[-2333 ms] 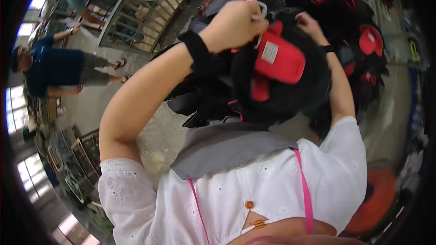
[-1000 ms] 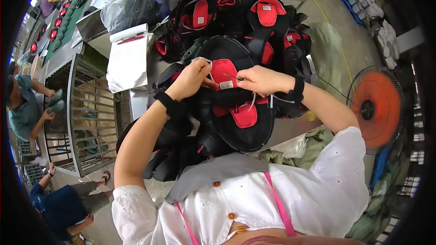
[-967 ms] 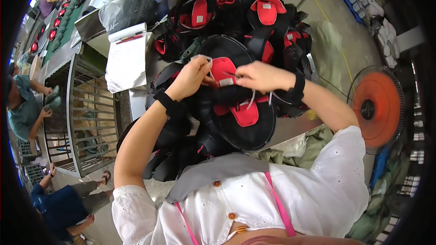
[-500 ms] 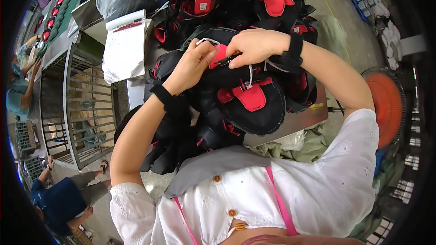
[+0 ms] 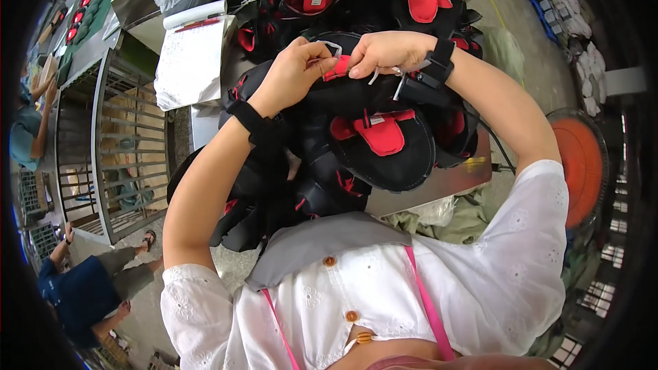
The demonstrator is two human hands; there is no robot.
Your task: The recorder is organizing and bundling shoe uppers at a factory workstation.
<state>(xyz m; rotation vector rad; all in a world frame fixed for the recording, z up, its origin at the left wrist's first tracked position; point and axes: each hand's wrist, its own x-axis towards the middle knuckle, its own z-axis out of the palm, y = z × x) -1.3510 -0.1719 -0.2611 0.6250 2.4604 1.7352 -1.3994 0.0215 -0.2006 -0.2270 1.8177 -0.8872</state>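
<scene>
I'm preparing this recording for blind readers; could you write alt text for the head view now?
A person's left hand pinches a looped white cord beside their right hand, over piled black fabric pieces with red linings. A white notepad with a red pen lies left; a round orange fan stands at right.

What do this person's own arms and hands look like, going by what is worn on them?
The left hand and right hand wear no gloves. A wide, plain black band circles each wrist: left band, right band. Forearms are bare below short white sleeves with floral, eyelet-like embroidery.
</scene>
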